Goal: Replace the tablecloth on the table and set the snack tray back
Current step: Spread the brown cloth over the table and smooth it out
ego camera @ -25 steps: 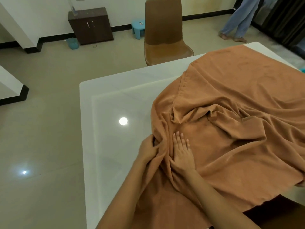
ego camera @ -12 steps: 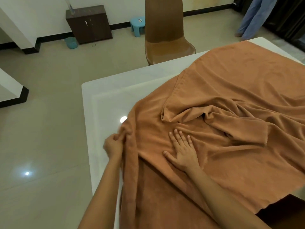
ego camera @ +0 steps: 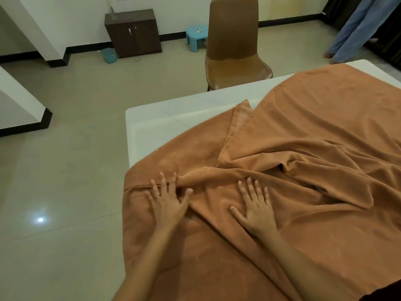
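An orange-brown tablecloth point(ego camera: 314, 131) lies rumpled over most of the white table point(ego camera: 165, 118), with a thick fold running across its middle and a flap turned back near the far edge. The cloth's left edge hangs over the table's left side. My left hand point(ego camera: 167, 200) rests flat on the cloth near that edge, fingers spread. My right hand point(ego camera: 256, 205) lies flat and spread on the cloth just right of it. The table's far left corner is bare. No snack tray is in view.
A brown chair point(ego camera: 234, 51) stands against the table's far side. A dark cabinet point(ego camera: 133, 32), a blue bucket point(ego camera: 108, 55) and a blue stool point(ego camera: 196, 36) sit by the back wall. A person's legs in blue trousers point(ego camera: 355, 29) stand at the far right.
My left hand pulled the cloth's edge leftward to the table's left side, then let go and flattened on it. The cloth now covers more of the table. My right hand stayed pressed flat.
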Demonstrator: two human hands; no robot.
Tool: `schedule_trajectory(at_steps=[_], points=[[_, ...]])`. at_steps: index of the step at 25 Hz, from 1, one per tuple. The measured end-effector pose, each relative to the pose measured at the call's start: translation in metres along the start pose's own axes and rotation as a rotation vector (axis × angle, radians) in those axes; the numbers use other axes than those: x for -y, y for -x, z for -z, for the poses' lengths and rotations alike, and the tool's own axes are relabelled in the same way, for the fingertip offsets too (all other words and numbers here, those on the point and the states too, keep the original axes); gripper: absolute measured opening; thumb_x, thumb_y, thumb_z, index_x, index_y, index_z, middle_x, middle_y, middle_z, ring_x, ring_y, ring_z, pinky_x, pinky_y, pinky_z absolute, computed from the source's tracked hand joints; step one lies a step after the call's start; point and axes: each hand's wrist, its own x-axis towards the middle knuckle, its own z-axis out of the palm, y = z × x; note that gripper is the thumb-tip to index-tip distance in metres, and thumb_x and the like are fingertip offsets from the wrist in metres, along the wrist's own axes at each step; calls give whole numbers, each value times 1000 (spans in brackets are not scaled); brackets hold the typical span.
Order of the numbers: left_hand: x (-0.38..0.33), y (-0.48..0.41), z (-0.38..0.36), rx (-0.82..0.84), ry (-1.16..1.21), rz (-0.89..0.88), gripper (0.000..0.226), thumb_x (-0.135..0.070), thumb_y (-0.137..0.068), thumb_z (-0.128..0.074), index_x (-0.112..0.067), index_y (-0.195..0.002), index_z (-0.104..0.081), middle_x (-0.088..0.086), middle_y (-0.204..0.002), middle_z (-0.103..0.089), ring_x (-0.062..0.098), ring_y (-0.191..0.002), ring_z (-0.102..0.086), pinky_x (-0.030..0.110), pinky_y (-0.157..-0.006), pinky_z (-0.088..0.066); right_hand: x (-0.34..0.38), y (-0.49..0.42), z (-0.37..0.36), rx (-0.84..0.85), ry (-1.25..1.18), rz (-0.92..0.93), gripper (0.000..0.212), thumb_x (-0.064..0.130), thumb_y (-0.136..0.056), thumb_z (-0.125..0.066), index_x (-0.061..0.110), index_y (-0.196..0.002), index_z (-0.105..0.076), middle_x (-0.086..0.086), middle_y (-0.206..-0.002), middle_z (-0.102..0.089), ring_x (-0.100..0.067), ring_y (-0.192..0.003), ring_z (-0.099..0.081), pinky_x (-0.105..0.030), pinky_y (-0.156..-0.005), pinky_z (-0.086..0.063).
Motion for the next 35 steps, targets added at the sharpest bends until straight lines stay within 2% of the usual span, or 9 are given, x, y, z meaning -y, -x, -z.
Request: schedule_trajectory(at_steps=[3,11,14,21,25,27,30,33,35], points=[[-9,-9,-32,13,-135,12,93,-85,-73,-27,-36,-151,-15,5,-161,-3,37,-146,6,55,-110,20,31,18,-10,10,-2,59,86,74,-83,-34,29,-153,-14,-7,-161,-5,-30,-148,-2,-53,-117,-5],[28,-89,-18,-10,-153,78,95,-85,-69,-17,-37,-152,-14,-1,-162,0,33,-147,8,59,-113,10,58,-16,-8,-96,-245,3,64,52,-96,-29,24,-153,-21,-2,-160,-8,-19,-148,-6,-46,-118,-20],[35,-103,-10,-20,-155,95,95,-84,-69,-17,-37,-151,-15,-1,-162,0,32,-147,8,58,-114,10,31,-58,6,-225,-91,-116,72,59,-92,-32,20,-152,-25,-9,-159,-18,-25,-148,-7,-48,-119,-7],[48,-126,-5,-18,-148,107,93,-85,-69,-19,-39,-150,-13,-3,-162,0,30,-147,8,54,-114,10,4,-128,0,38,-26,-251,99,85,-74,-21,28,-154,-5,-6,-162,4,-27,-148,8,-49,-114,14],[69,-143,2,38,-149,130,86,-80,-79,-32,-40,-151,-6,-3,-161,7,31,-147,10,55,-116,5,-5,-177,44,257,-612,-195,79,56,-92,-49,24,-154,-12,-4,-161,0,-17,-147,10,-41,-118,8],[82,-146,11,90,-113,183,86,-79,-81,-34,-40,-151,-3,1,-161,10,36,-146,11,58,-115,5,-15,-167,67,89,-811,-171,67,40,-95,-54,22,-152,-24,-3,-160,-13,-13,-147,2,-36,-121,-5],[78,-139,23,26,-184,281,85,-71,-85,-37,-32,-153,-4,22,-158,10,43,-143,14,61,-111,11,-25,-101,68,-238,-496,-81,65,50,-90,-45,20,-148,-36,-9,-158,-22,-21,-148,-6,-39,-121,-10],[32,-90,16,-180,-140,107,72,-51,-91,-47,-20,-151,-22,29,-155,-8,49,-142,-3,64,-112,2,-11,-22,25,-62,-149,-117,77,69,-85,-31,31,-152,-20,-8,-160,-4,-24,-148,9,-46,-119,3],[3,-29,-12,-101,-76,47,73,-62,-88,-32,-25,-150,-26,22,-157,-11,46,-143,-4,62,-112,6,-1,1,-2,-26,-54,-149,85,75,-82,-30,31,-153,-14,-9,-161,-3,-29,-148,6,-52,-118,0]])
